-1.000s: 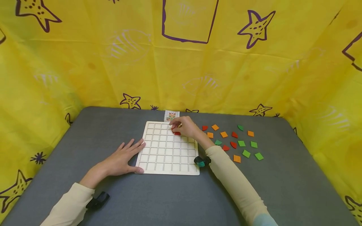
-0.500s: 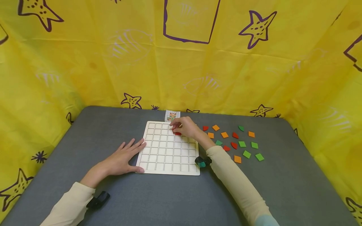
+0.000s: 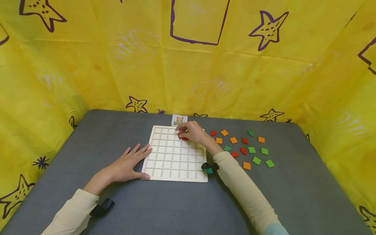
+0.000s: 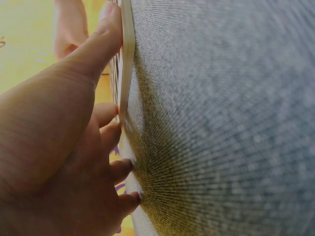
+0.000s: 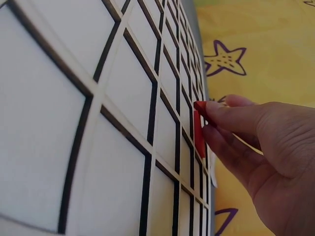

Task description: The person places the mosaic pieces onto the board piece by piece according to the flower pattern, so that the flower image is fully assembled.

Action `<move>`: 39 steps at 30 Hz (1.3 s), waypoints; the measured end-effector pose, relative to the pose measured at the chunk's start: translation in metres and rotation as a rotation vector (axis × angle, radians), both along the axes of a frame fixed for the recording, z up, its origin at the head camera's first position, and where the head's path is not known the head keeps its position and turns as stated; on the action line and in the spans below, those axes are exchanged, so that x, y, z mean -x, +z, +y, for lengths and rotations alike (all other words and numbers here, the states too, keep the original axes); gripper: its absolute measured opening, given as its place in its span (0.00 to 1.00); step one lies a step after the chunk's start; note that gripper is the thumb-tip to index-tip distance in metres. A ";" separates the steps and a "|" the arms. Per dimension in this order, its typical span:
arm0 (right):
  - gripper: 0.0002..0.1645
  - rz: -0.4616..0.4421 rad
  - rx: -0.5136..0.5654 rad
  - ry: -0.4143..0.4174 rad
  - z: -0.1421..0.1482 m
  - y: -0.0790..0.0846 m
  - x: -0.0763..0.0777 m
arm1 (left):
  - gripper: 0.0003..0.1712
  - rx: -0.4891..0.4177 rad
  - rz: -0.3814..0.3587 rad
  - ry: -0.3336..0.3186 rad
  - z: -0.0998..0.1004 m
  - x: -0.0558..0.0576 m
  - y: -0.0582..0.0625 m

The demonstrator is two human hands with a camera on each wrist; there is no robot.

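Observation:
A white board with a raised square grid point(image 3: 167, 156) lies on the grey table. My right hand point(image 3: 192, 132) is over its far part and pinches a small red tile point(image 5: 199, 105) between thumb and fingers. Right by the fingertips, another red tile point(image 5: 198, 135) sits in a grid cell; in the head view this red tile point(image 3: 184, 139) shows just under the hand. My left hand point(image 3: 126, 166) lies spread at the board's left edge, thumb at the near corner and fingertips on the rim. In the left wrist view, the thumb point(image 4: 101, 42) rests along the board's edge point(image 4: 127, 59).
Right of the board lie loose tiles: orange squares point(image 3: 247, 165), green squares point(image 3: 256, 160), red rounded pieces point(image 3: 243, 151) and green rounded pieces point(image 3: 250, 133). A small printed pattern card point(image 3: 179, 119) stands behind the board. Yellow patterned cloth point(image 3: 188, 65) surrounds the table point(image 3: 164, 209).
Almost nothing differs. My right hand keeps its pinch on the red tile over the same cells, and my left hand stays at the board's edge; the head view shifts slightly.

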State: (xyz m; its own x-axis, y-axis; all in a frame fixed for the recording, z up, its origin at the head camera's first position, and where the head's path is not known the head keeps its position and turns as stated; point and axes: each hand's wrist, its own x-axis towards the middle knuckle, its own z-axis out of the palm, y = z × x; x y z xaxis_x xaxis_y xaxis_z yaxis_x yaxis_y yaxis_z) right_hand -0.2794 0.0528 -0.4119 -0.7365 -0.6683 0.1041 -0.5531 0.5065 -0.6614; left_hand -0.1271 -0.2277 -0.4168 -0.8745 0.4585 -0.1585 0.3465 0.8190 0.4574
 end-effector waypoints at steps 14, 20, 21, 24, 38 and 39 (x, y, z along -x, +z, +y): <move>0.13 -0.028 -0.010 0.000 -0.010 -0.003 0.003 | 0.61 0.009 0.004 -0.001 0.000 0.000 0.001; 0.13 -0.024 0.000 -0.007 -0.009 -0.006 0.004 | 0.61 0.003 0.004 -0.002 0.000 0.000 0.001; 0.13 -0.020 0.001 -0.009 -0.009 -0.007 0.004 | 0.61 -0.001 0.004 -0.004 0.000 0.000 0.001; 0.13 -0.009 0.005 -0.010 -0.008 -0.008 0.003 | 0.60 -0.002 0.004 -0.001 0.000 -0.001 0.002; 0.13 -0.015 0.016 -0.043 -0.009 -0.009 0.002 | 0.61 0.006 0.000 0.000 0.001 -0.001 0.004; 0.13 -0.017 0.016 -0.045 -0.009 -0.009 0.002 | 0.61 0.007 0.000 0.000 0.001 -0.001 0.004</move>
State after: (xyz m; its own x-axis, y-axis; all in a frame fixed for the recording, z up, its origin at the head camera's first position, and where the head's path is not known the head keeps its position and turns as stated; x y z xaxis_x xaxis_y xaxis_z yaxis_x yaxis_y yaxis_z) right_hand -0.2812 0.0443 -0.4210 -0.7677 -0.6326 0.1018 -0.5188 0.5204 -0.6783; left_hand -0.1264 -0.2264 -0.4129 -0.8744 0.4575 -0.1616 0.3468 0.8223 0.4512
